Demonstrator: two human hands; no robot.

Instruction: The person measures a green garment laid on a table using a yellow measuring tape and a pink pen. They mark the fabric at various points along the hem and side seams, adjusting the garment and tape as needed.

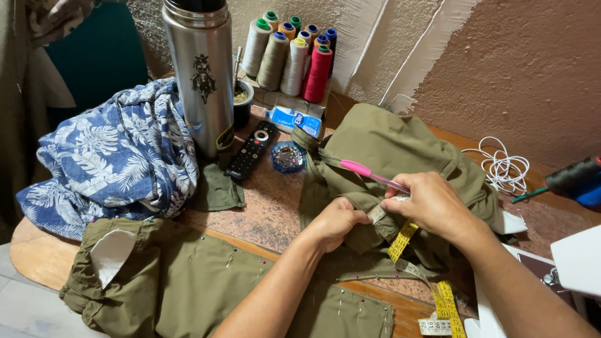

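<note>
At the left of the frame a blue leaf-print shirt point(114, 157) lies bunched on the table point(268, 211), with a tall steel flask point(202, 72) standing just to its right. Below them, along the lower left, a flat piece of olive cloth point(184, 289) studded with pins hangs over the table's rounded front edge. Right of the flask lie a black remote point(252, 151) and a small round pin dish point(288, 157); thread cones point(292, 54) stand against the wall above.

In the middle, the left hand point(336, 221) is closed, thumb and fingers pinching a fold of the olive garment point(387, 151), which is heaped at centre right. The right hand point(434, 204) sits just beside it, almost touching, its fingers gripping a pink pen point(372, 174) whose shaft slants up to the left across the cloth. A yellow tape measure point(405, 239) comes out between the two hands and trails down to the bottom edge.

The only bare tabletop is the strip between the remote and the left forearm. Farther right, a coiled white cord point(506, 167) lies near the wall, and a white sewing machine point(588, 258) crowds the lower right corner close beside the right forearm.
</note>
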